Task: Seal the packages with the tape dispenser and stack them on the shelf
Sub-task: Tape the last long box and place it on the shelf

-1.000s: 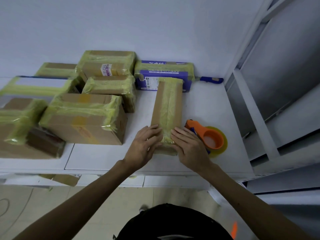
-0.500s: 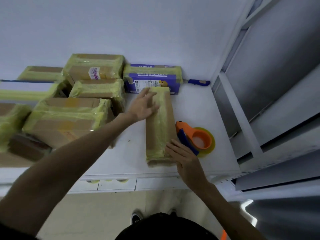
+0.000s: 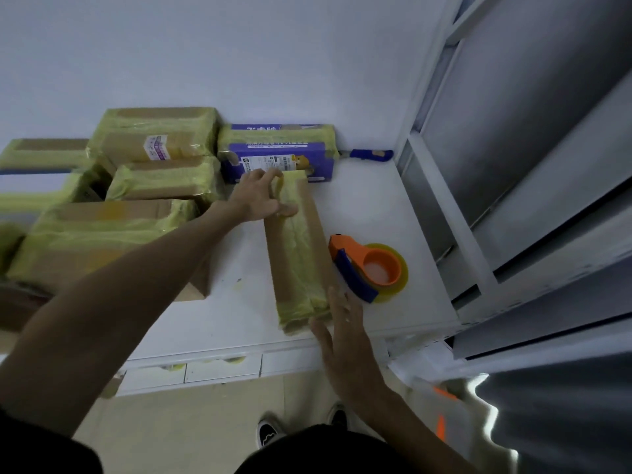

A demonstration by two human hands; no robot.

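On the table [image 3: 369, 200], the left hand [image 3: 260, 198] has the long taped package [image 3: 301, 254] in its grip by the far end; the right hand [image 3: 345, 333], grip wide, is at the near end.

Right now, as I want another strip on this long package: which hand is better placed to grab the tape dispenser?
Right. The right hand hovers open at the near end of the long package, next to the tape dispenser; the left hand curls over its far end, farther off.

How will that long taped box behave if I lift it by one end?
The long box probably stays stiff: cardboard, wrapped in tape. Glossy tape may feel slippery. Lying flat on the table, it likely won't roll or tip.
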